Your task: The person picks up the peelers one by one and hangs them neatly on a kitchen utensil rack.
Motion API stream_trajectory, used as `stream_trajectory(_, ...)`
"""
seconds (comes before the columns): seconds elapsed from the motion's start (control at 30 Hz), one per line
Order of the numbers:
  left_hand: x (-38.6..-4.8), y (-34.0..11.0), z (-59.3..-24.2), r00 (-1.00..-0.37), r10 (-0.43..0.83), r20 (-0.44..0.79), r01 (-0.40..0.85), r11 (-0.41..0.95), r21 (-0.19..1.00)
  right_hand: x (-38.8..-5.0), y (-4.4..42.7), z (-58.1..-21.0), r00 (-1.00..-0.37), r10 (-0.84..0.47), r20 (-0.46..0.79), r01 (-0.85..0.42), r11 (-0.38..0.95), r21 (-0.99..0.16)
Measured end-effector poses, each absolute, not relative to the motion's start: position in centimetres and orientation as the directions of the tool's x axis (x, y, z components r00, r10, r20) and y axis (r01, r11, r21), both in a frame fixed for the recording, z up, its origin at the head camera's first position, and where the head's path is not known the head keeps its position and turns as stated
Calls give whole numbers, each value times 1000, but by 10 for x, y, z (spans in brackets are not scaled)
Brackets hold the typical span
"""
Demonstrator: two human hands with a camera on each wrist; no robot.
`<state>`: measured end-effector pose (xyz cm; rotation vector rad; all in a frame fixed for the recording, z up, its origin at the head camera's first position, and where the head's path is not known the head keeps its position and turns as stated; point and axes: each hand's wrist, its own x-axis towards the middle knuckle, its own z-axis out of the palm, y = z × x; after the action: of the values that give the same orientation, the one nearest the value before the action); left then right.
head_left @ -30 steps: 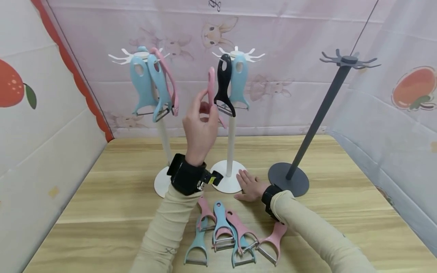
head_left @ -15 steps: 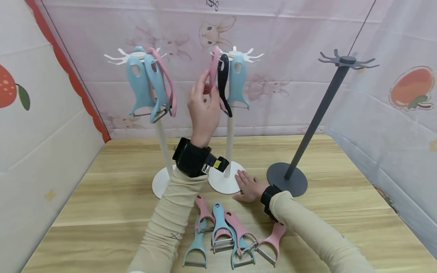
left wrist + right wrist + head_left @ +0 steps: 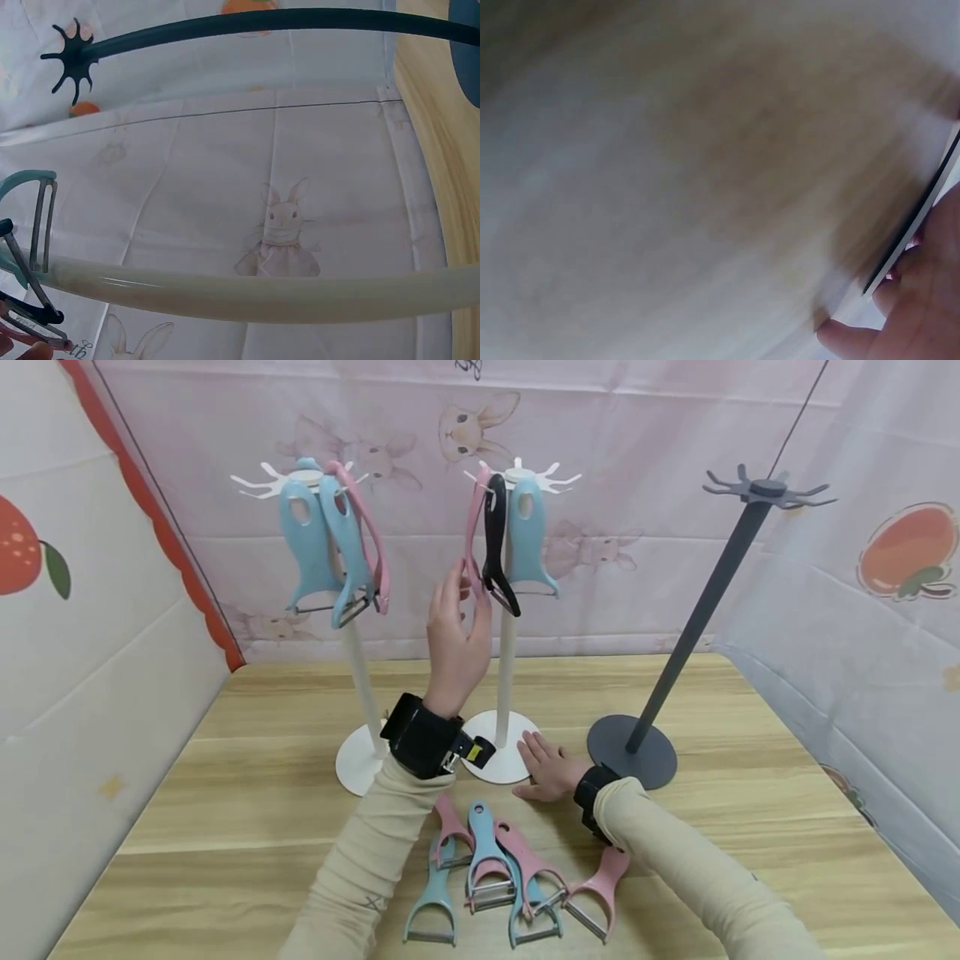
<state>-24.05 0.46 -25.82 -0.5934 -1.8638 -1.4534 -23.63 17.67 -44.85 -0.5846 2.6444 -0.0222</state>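
Pink plastic meets a white hook rack as the left hand (image 3: pixel 459 647), thumb and fingers drawn together, pinches the lower part of a pink peeler (image 3: pixel 473 527) at the middle stand (image 3: pixel 507 664). The peeler stands nearly upright, handle uppermost, its top at the hooks on the left side of the rack; the head view does not settle whether the hook passes through its hole. Low on the bench, the right hand (image 3: pixel 551 774) lies flat with fingers extended, gripping nothing, its fingertips resting on the edge of the stand's round white base (image 3: pixel 506 768).

Just beside the pink peeler hangs a black peeler (image 3: pixel 494 535), and next to that a blue peeler (image 3: pixel 527 539). Both wrists wear black straps (image 3: pixel 423 737) over beige sleeves (image 3: pixel 356 868).

In front of the middle stand, between the forearms, a loose pile of pink and blue peelers (image 3: pixel 528 860) lies partly overlapping on the wood-grain bench (image 3: pixel 225 827). To the left, a second white stand (image 3: pixel 362 681) carries more blue peelers (image 3: pixel 306 543) and one pink. To the right, a dark grey stand (image 3: pixel 697 631) rises from a round base, its hooks fanned out on top. Behind them hangs a pale pink cloth (image 3: pixel 637 435) printed with rabbits.
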Motion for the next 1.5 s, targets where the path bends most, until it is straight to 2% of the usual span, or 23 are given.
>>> stream_trajectory(0.17, -233, -1, -274, -700, -27, 714, 684, 261, 681, -236, 176, -446, -818, -409, -405, -400, 910, -110)
stream_trajectory(0.37, -221, -15, -299, -752, 44, 658, 632, 330, 701, -238, 176, -445, -812, -408, -419, -399, 910, -112)
stream_trajectory(0.67, -204, -34, -330, -790, 160, 592, 582, 498, 642, -241, 178, -447, -812, -405, -420, -392, 912, -122)
stream_trajectory(0.87, -190, -47, -345, -793, 269, 546, 578, 613, 538, -241, 178, -448, -818, -401, -414, -390, 914, -113)
stream_trajectory(1.1, -178, -52, -370, -838, 426, 342, 530, 783, 324, -241, 181, -449, -815, -412, -407, -408, 907, -102)
stream_trajectory(1.3, -175, -54, -394, -916, 393, 83, 401, 892, 207, -241, 181, -450, -815, -429, -390, -417, 901, -121)
stream_trajectory(1.4, -173, -56, -402, -918, 396, 27, 393, 897, 202, -240, 180, -451, -812, -431, -394, -421, 900, -117)
stream_trajectory(1.5, -171, -56, -406, -904, 427, 25, 425, 889, 174, -240, 178, -452, -814, -423, -398, -415, 903, -113)
